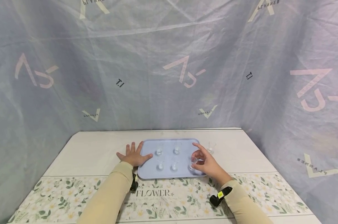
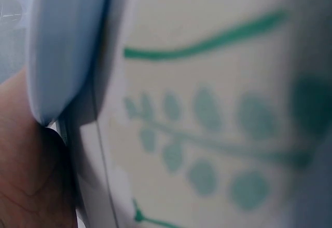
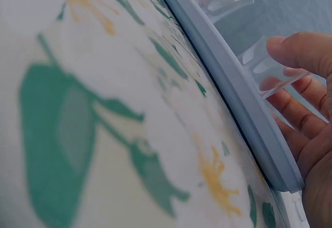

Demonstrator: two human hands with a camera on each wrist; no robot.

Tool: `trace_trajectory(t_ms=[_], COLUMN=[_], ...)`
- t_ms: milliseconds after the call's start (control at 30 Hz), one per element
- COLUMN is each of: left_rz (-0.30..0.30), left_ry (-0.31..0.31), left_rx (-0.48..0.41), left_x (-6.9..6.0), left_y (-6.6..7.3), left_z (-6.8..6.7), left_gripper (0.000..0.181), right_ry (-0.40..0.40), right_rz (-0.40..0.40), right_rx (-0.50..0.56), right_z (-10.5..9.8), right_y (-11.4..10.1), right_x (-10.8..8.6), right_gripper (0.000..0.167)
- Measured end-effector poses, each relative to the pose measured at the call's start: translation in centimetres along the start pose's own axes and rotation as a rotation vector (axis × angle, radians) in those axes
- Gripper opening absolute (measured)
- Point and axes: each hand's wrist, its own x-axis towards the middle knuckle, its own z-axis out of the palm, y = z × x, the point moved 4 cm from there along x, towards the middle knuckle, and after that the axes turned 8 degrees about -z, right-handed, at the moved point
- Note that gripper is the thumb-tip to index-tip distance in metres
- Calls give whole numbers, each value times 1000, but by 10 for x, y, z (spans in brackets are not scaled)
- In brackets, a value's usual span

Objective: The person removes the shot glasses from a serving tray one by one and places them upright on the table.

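A light blue tray (image 1: 183, 174) lies on the table with several small clear cups on it, among them a back-left cup (image 1: 159, 151) and a front-middle cup (image 1: 175, 165). My right hand (image 1: 209, 165) pinches a clear cup (image 1: 193, 161) between thumb and fingers at the tray's front right; in the right wrist view that cup (image 3: 259, 64) stands at the tray's rim (image 3: 228, 77). With fingers spread, my left hand (image 1: 134, 156) rests at the tray's left edge, thumb over the rim. The left wrist view shows part of this hand (image 2: 28, 155) beside the tray's edge (image 2: 67, 41).
Another clear cup (image 1: 211, 147) stands on the white table just right of the tray, behind my right hand. A flowered cloth strip (image 1: 157, 199) runs along the front. Grey curtains (image 1: 146, 77) hang behind and at both sides.
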Motion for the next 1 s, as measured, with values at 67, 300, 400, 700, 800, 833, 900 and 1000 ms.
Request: trace_trajectory(t_ms=[67, 300, 400, 700, 800, 833, 900, 1000], left_rz=[-2, 4, 3, 6, 2, 2, 4, 1], left_ry=[0, 26, 23, 7, 13, 15, 18, 11], left_rx=[6, -21, -16, -27, -20, -18, -16, -14], left_x=[-3, -9, -6, -24, -25, -25, -25, -24], left_y=[2, 5, 2, 11, 11, 11, 11, 11], left_z=[-3, -8, -4, -16, -17, -17, -17, -17], left_gripper=[108, 108, 110, 101, 98, 98, 98, 99], right_ry=[13, 95, 125, 239, 280, 289, 306, 326], right_rz=[-3, -21, -27, -54, -66, -74, -75, -64], right_rx=[-1, 34, 52, -15, -23, -28, -25, -52], right_z=[-2, -15, -22, -38, -42, -43, -47, -54], right_y=[0, 1, 1, -3, -3, -4, -5, -9], right_x=[2, 5, 6, 6, 8, 9, 9, 10], right_gripper=[94, 97, 97, 91, 90, 90, 89, 89])
